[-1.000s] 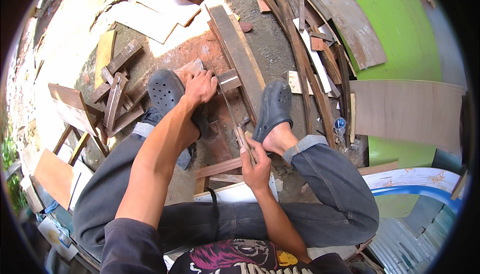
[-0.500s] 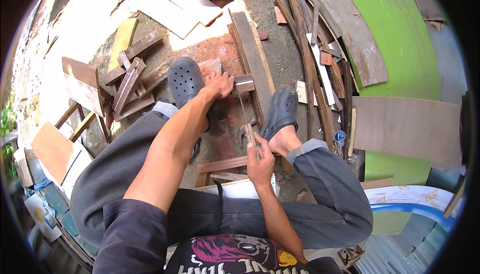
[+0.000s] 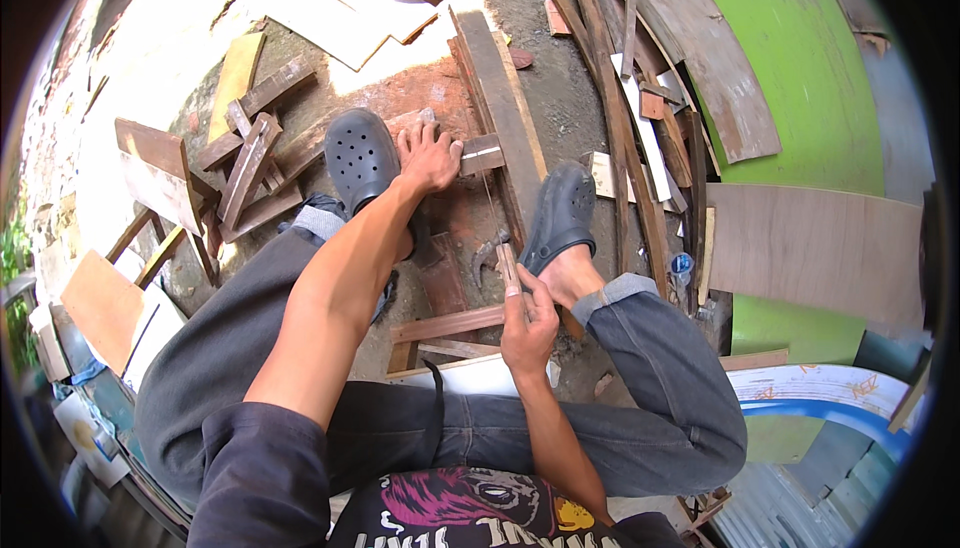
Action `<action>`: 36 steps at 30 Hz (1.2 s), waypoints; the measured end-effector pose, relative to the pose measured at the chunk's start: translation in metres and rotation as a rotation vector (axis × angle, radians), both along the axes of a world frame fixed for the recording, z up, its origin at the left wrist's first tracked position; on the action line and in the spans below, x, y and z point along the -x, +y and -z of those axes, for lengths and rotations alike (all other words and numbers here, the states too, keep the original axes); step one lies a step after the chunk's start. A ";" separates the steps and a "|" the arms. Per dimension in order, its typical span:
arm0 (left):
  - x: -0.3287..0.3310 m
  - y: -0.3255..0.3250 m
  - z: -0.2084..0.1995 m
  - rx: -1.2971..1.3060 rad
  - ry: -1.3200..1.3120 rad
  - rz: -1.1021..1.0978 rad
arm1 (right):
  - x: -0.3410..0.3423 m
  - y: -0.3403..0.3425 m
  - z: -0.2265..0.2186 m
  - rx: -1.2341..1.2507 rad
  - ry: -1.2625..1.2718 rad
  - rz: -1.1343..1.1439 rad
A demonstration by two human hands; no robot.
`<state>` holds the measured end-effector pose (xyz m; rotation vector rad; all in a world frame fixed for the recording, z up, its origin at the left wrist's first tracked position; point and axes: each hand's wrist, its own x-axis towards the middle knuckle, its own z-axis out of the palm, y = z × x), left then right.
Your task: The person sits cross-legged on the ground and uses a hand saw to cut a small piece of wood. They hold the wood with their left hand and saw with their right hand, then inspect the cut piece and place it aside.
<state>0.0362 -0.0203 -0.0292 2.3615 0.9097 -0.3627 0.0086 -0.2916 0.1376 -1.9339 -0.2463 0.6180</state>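
The short wood block (image 3: 483,155) with a white strip along its top sits at 3 o'clock from the left hand (image 3: 428,160), its outer end meeting the long plank (image 3: 497,78). That hand's fingers bend loosely apart over the near end; whether they clasp or only press, I cannot tell. The right hand (image 3: 528,326) has its fingers closed around the handle of a thin saw (image 3: 508,266), whose blade points between 11 and 12 o'clock towards the block; whether its teeth sit in a cut is too fine to tell. For clean sawing, I would bear down firmly with the left hand, keep those fingers well off the blade line, and draw long, even strokes with wrist and forearm in line. The hammer head (image 3: 487,250), at 11 o'clock from the right hand, lies close beside the stroke and could snag it.
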 end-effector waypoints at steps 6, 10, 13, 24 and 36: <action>-0.002 0.006 0.001 0.076 0.043 -0.002 | -0.002 -0.007 0.004 -0.010 0.036 0.008; -0.001 0.009 0.005 0.096 0.039 0.004 | 0.001 -0.008 0.010 0.047 0.016 -0.025; -0.004 0.008 0.003 0.095 0.075 0.007 | 0.002 -0.004 -0.001 0.051 0.056 -0.012; -0.008 0.011 0.001 0.066 0.132 0.005 | 0.000 -0.003 -0.021 0.091 -0.017 -0.055; -0.014 0.014 0.002 0.062 0.177 0.020 | -0.025 0.010 -0.018 0.180 0.109 -0.078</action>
